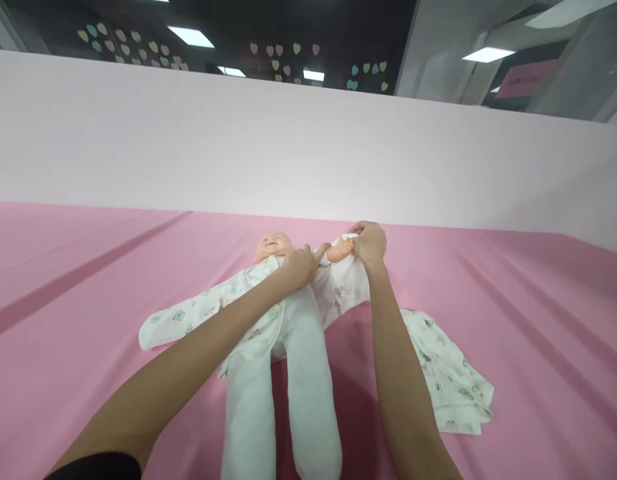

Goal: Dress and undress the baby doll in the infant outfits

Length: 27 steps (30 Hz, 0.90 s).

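A baby doll (273,243) lies on its back with its head at the far end, its body and legs in plain white cloth. A white printed baby shirt (186,319) covers its left-of-view arm, and the shirt's other half (341,287) spreads inside out to the right. The doll's bare hand (341,249) shows between my hands. My left hand (299,268) is closed at the upper part of that arm, its fingertips partly hidden. Beyond the doll's hand, my right hand (369,243) pinches the shirt's cloth, fingers partly hidden behind it.
A folded white printed garment (451,377) lies at the right, partly behind my right forearm. Everything rests on a pink sheet (78,267) with creases. A white padded wall (288,147) rises behind, with dark glass (328,27) bearing heart stickers above.
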Each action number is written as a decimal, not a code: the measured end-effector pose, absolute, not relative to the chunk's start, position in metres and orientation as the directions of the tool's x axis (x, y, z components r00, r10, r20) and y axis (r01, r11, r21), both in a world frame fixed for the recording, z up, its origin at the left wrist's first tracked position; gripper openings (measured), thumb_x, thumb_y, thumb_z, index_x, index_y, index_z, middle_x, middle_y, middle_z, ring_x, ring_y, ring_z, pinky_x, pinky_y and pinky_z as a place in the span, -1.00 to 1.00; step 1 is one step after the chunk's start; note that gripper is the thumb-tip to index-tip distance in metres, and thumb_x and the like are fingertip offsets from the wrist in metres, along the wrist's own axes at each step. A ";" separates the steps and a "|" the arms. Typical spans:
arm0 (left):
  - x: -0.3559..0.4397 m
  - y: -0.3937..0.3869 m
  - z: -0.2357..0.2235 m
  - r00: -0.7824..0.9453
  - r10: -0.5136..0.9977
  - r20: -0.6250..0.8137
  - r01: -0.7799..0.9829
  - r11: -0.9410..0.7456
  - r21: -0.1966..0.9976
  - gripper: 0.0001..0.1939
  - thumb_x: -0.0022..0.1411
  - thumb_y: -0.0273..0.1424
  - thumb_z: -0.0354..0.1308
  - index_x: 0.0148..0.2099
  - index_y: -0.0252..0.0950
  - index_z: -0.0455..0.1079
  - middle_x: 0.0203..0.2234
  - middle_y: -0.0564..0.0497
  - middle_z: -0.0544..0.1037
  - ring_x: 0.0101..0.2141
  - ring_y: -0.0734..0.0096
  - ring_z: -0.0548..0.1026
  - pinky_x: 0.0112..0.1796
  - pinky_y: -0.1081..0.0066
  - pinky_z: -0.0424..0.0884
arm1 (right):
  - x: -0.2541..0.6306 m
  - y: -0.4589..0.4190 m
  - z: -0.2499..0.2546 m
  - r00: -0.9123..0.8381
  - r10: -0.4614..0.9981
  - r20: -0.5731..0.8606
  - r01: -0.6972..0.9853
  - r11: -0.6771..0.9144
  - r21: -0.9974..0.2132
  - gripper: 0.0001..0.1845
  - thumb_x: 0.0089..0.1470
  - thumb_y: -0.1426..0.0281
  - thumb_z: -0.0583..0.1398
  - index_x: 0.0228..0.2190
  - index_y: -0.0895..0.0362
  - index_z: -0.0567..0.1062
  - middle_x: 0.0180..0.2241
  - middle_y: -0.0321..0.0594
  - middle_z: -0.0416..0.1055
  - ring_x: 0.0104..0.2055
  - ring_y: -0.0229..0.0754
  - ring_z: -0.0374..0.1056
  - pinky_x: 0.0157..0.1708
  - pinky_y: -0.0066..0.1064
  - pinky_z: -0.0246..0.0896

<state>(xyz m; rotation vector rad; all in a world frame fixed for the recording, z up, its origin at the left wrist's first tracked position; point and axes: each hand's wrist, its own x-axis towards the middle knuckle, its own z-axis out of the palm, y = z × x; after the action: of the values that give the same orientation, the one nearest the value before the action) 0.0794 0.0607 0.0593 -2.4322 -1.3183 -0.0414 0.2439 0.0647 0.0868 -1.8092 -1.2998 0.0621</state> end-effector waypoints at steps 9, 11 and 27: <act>0.086 0.066 0.050 0.504 0.863 0.028 0.840 -0.482 -0.250 -0.46 0.21 -0.57 -0.16 0.24 -0.27 0.03 -0.17 -0.37 0.41 -0.23 0.03 0.49 -0.33 0.25 0.34 | 0.250 0.062 0.092 0.388 0.850 0.356 0.732 -0.049 -0.680 -0.72 -0.36 0.53 0.14 -0.47 0.11 0.52 -0.38 -0.26 0.48 -0.31 -0.18 0.36 -0.39 -0.45 0.19; 0.085 0.070 0.043 0.487 0.873 0.004 0.849 -0.472 -0.238 -0.47 0.19 -0.53 -0.10 0.23 -0.30 0.04 -0.18 -0.38 0.42 -0.20 -0.01 0.47 -0.32 0.23 0.33 | 0.245 0.058 0.095 0.365 0.863 0.348 0.744 -0.046 -0.666 -0.70 -0.35 0.54 0.15 -0.45 0.11 0.52 -0.35 -0.26 0.48 -0.29 -0.17 0.36 -0.36 -0.44 0.20; 0.049 0.104 0.062 0.575 0.813 -0.090 0.249 -0.069 0.966 -0.77 0.11 -0.44 -0.16 -0.43 -0.35 0.30 -0.51 -0.11 0.49 -0.39 0.38 0.49 -0.28 0.37 0.43 | 0.209 0.029 0.113 -0.503 0.864 -0.019 0.657 0.368 -0.658 -0.77 -0.12 0.43 0.18 -0.31 0.11 0.41 -0.36 -0.33 0.31 -0.46 -0.37 0.23 -0.48 -0.54 0.14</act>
<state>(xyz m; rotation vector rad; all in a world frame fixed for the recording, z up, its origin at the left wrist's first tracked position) 0.0488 0.1044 0.0615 -3.5996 -2.0263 -1.3159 0.2092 0.0287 0.1132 -1.3368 -2.3043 0.8793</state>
